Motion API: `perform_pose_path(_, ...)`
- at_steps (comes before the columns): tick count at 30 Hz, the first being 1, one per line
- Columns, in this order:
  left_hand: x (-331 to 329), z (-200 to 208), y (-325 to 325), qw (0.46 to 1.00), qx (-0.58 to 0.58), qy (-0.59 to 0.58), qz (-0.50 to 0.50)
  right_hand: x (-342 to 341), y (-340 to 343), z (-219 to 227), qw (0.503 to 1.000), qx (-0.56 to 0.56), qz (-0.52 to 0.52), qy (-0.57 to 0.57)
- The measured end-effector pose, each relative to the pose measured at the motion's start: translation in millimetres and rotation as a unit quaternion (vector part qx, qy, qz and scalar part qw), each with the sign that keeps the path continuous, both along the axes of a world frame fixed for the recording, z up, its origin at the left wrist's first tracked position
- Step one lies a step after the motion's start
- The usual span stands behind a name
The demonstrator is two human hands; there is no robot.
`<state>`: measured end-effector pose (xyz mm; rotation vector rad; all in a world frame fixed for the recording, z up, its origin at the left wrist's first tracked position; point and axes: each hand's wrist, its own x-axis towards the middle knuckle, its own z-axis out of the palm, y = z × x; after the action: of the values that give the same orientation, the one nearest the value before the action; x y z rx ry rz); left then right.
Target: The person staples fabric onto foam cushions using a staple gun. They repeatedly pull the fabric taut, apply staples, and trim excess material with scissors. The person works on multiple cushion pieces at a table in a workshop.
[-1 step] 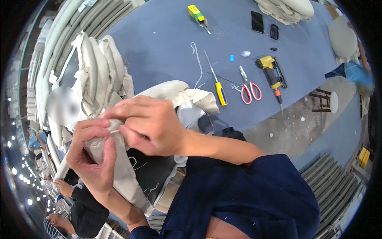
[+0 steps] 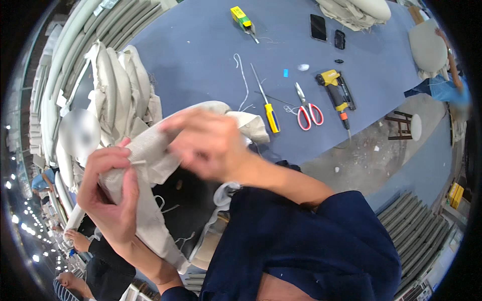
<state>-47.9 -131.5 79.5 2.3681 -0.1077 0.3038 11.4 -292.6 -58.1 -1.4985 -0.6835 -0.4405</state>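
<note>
Beige fabric [image 2: 149, 210] sits pinched by the left hand [image 2: 103, 210], fingers [image 2: 129, 181] nearly together.

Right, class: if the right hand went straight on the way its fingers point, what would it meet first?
Probably the beige fabric that the left hand pinches; the right hand is blurred and overlaps it in view, so the depth between them is unclear.

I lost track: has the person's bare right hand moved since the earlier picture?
Yes: the bare right hand has shifted rightward, closer to the long yellow-handled screwdriver on the blue table.
</note>
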Motion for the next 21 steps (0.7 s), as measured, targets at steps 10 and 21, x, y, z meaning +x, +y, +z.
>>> perform_pose_path(10,3.9,-0.4,-11.1,1.000,0.009,-0.004,0.020,58.6,-311.2,-272.3,0.719,-0.533,-0.373,0.244)
perform_pose_path(21,36.7,-23.9,-29.6,0.996,-0.031,-0.075,-0.034,117.7,-444.4,-315.0,0.756,-0.593,-0.231,0.154)
